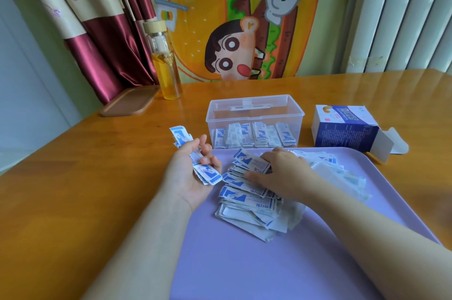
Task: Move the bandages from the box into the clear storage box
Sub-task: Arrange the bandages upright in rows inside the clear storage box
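Left hand: palm up at the left edge of the tray, fingers curled round a held stack of blue-and-white bandage wrappers; the far end of the stack fans out past the fingertips.
Right hand: palm down on the loose pile, fingers bent; fingertips and thumb pinch a top wrapper, which is tilted up off the pile.
Loose pile: many wrapped bandages heaped on the lilac tray – some under the right hand, more spread toward the tray's far right corner.
Clear storage box: open, upright on the tabletop, just beyond the tray's far edge.
Stored bandages: standing on end in a row along the front wall of the clear storage box.
Cardboard box: blue and white, lying to the right of the clear storage box, apart from it, end flap open – contents not visible.
Glass bottle: upright at the far left of the tabletop, yellow liquid in the lower half, pale cap.
Brown tray: flat at the far left corner, beside the bottle.
Cartoon cloth: hanging behind the tabletop.
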